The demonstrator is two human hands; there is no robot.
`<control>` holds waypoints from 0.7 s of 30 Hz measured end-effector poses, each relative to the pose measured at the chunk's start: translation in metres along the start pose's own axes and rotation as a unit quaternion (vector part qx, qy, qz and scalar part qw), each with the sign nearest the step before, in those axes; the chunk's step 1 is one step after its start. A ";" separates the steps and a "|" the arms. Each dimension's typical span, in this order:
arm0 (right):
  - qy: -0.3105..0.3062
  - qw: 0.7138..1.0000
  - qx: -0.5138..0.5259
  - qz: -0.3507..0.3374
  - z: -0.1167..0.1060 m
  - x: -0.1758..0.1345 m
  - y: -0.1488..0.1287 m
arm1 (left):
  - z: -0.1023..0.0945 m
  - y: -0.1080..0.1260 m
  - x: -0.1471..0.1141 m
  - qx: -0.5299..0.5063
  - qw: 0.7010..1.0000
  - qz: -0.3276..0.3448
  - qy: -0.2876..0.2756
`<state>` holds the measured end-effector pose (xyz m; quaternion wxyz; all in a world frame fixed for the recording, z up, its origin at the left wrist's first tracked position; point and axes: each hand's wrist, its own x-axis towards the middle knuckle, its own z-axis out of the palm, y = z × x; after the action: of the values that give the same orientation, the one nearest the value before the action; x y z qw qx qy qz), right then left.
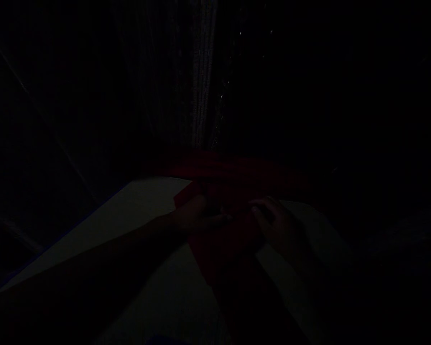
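The scene is very dark. A piece of red cloth lies across a pale work surface, running toward me in the middle. My left hand rests on the cloth from the left, its thumb and fingertips closed on what looks like a fold. From the right, my right hand pinches the same cloth between thumb and forefinger. The fingertips of both hands face each other, with a short stretch of cloth between them. Finer detail of the cloth is lost in shadow.
More red cloth lies bunched along the far edge of the surface. A blue edge borders the surface on the left. Beyond it, faint pale vertical strips and small glints show in the dark.
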<state>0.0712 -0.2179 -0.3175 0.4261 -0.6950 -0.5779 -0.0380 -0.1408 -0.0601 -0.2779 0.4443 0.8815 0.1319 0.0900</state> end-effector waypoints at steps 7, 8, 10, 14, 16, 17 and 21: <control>-0.024 0.999 0.028 -0.004 0.001 -0.001 -0.001 | -0.003 -0.004 0.000 0.057 0.996 0.066 0.003; -0.028 0.999 0.035 -0.005 0.001 -0.001 0.000 | -0.003 -0.004 0.000 0.061 0.996 0.071 0.003; -0.036 0.999 0.039 0.000 0.000 -0.001 0.000 | -0.004 -0.004 0.000 0.061 0.995 0.076 0.004; -0.049 0.998 0.044 0.014 0.000 -0.003 0.001 | -0.004 -0.004 -0.002 0.048 0.996 0.070 0.015; -0.053 0.997 0.059 0.019 0.001 -0.003 0.003 | -0.003 -0.005 -0.003 0.046 0.997 0.066 0.021; -0.056 0.996 0.065 0.020 0.001 -0.003 0.003 | -0.003 -0.005 -0.003 0.045 0.996 0.067 0.025; -0.065 0.995 0.072 0.005 0.001 -0.003 0.003 | -0.004 -0.010 -0.005 0.041 0.998 0.044 0.016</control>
<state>0.0724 -0.2195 -0.3212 0.4371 -0.6660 -0.6023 0.0510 -0.1477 -0.0531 -0.2837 0.4015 0.9023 0.1039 0.1179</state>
